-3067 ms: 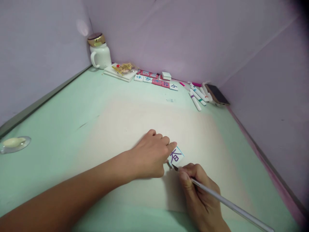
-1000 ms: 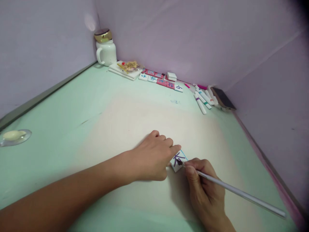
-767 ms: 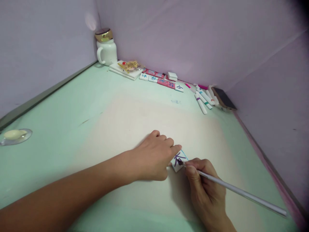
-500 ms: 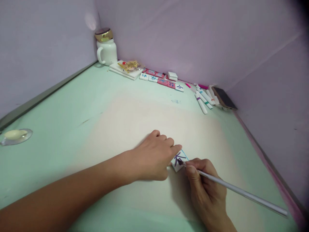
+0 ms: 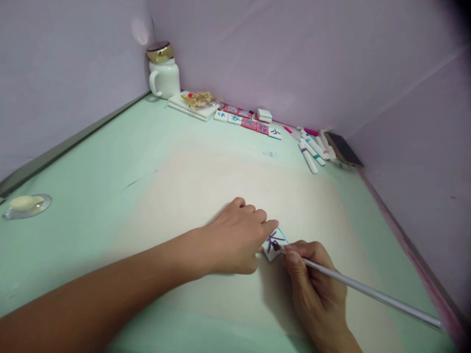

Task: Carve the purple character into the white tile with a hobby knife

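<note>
Brush (image 5: 371,293) slanting in right hand (image 5: 319,291), tip pointing upper-left; white tile (image 5: 270,255) beneath

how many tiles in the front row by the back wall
5, from left to right: a white tile, a second white tile, a pink tile, a second pink tile and, at the right end, a third white tile. None in this row looks hidden.
</note>
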Demonstrator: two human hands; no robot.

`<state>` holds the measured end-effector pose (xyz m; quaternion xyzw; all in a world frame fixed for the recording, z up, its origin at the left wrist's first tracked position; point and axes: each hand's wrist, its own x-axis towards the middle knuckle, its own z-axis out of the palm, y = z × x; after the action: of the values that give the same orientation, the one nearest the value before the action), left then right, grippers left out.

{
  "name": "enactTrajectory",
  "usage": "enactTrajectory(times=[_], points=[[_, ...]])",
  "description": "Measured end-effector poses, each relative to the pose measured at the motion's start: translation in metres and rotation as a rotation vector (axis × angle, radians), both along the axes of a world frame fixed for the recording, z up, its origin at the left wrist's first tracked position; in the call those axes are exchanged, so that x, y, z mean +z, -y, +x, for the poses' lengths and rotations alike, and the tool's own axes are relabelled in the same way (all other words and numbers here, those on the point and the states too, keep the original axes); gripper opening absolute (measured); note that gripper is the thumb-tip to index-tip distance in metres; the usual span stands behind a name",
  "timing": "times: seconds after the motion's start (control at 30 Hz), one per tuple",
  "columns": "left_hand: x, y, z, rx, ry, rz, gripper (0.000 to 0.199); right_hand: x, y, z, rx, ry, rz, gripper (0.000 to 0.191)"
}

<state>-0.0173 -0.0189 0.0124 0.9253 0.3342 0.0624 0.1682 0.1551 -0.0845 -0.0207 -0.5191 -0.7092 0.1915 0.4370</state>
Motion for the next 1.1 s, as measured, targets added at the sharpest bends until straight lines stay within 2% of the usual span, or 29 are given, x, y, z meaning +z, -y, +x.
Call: enactTrajectory(times=[0.37, 0.53, 0.87, 1.1], points=[[0.0007, 0.0001, -0.0003, 0.001, 0.008, 0.004, 0.040, 0.0031, 0.0041, -0.0053, -0.076, 0.006, -0.052, 0.015], [0.0007, 0.0005, 0.0000, 0.007, -0.001, 0.006, 0.037, 0.0015, 0.0005, -0.0018, -0.024, 0.091, -0.018, 0.015], [-0.0004, 0.0005, -0.0004, 0.005, 0.008, 0.003, 0.037, 0.0017, 0.0036, -0.0026, -0.053, 0.136, -0.015, 0.015], [0.0000, 0.0000, 0.0000, 0.008, 0.006, 0.005, 0.036, 0.0045, 0.0023, -0.0005, -0.013, 0.187, 0.014, 0.015]])
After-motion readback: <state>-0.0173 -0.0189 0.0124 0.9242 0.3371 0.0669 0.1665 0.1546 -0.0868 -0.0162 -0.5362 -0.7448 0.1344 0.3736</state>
